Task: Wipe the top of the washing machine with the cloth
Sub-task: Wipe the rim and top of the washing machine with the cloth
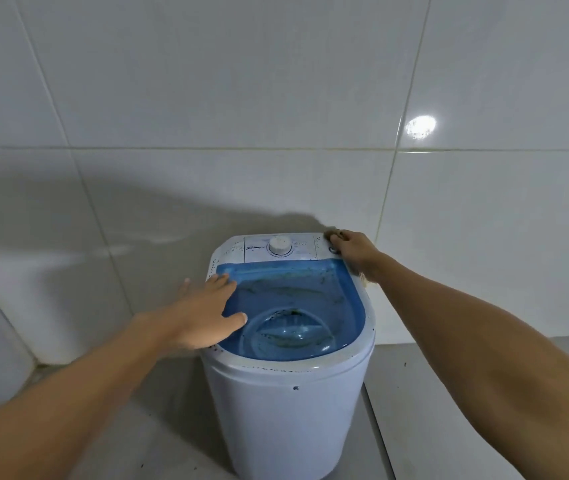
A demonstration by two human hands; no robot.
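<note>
I'm wiping the back corner of the washing machine [290, 386], which stands in the lower middle of the frame against the tiled wall [207, 98]. My right hand [354, 249] presses the cloth [331, 233], fingers curled on it, just right of the dial [279, 245]. My left hand [207, 308] lies flat on the blue lid [297, 289], fingers spread, steadying it. Next, I judge, the cloth must sweep leftward across the speckled control panel [259, 249].

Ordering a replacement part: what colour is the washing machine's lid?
Translucent blue lid, set in a white rim; the head view shows it.
</note>
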